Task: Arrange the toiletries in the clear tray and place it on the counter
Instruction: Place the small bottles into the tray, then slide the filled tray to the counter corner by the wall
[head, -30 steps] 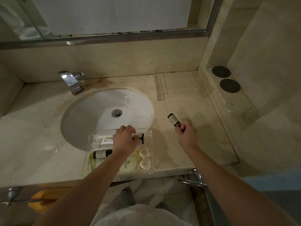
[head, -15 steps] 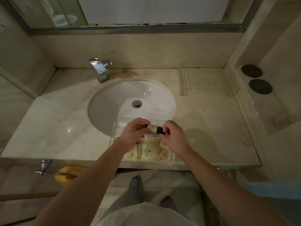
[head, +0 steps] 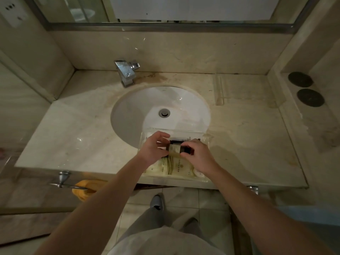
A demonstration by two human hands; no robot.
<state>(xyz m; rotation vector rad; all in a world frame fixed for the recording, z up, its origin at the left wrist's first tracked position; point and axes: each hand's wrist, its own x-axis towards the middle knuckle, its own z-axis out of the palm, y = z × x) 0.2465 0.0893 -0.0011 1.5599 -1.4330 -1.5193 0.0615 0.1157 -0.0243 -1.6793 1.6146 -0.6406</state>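
A clear tray (head: pixel 185 132) rests on the counter's front edge, its far side over the sink rim. Inside lie pale yellow sachets (head: pixel 171 167), white round items (head: pixel 198 174) and other toiletries, mostly hidden under my hands. A small dark bottle with a beige label (head: pixel 175 150) lies sideways just above the tray. My left hand (head: pixel 153 149) holds its left end and my right hand (head: pixel 199 156) pinches its dark right end.
A white sink basin (head: pixel 147 111) with a chrome tap (head: pixel 127 72) lies behind the tray. A second clear tray (head: pixel 219 91) sits at the back right. Two dark discs (head: pixel 305 89) lie on a right ledge. A yellow towel (head: pixel 88 188) hangs below the counter.
My right hand brought the small bottle from the counter at right over to the tray. My left hand left the tray's contents and took hold of the bottle's other end.
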